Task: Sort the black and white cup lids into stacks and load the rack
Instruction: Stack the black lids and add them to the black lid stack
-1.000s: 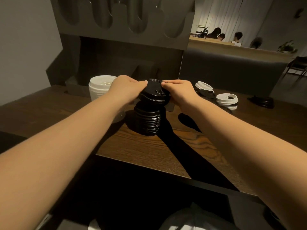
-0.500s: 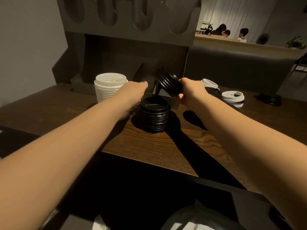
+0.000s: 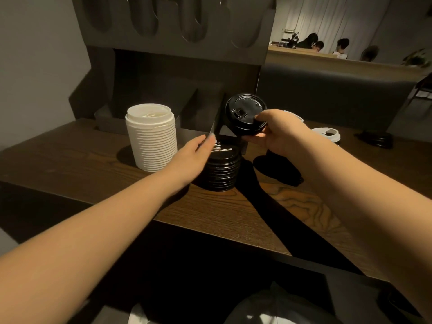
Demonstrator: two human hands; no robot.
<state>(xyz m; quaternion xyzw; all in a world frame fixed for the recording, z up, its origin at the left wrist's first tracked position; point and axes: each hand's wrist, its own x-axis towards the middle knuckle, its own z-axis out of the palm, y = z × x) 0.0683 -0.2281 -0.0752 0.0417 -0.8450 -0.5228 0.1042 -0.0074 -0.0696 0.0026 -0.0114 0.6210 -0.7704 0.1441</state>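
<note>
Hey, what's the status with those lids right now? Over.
Right hand grips a black lid, lifted and tilted. Left hand open, fingers over the black stack. White stack stands beside it. Loose white lid behind; rack unloaded so far as visible.

You're standing at a café's self-service station: a dark wooden surface (image 3: 233, 213) carries stacked takeaway cup lids (image 3: 152, 139) beneath a slotted dispenser rack (image 3: 173, 24). Behind it, people (image 3: 313, 43) sit beyond a padded bench (image 3: 327, 90).
</note>
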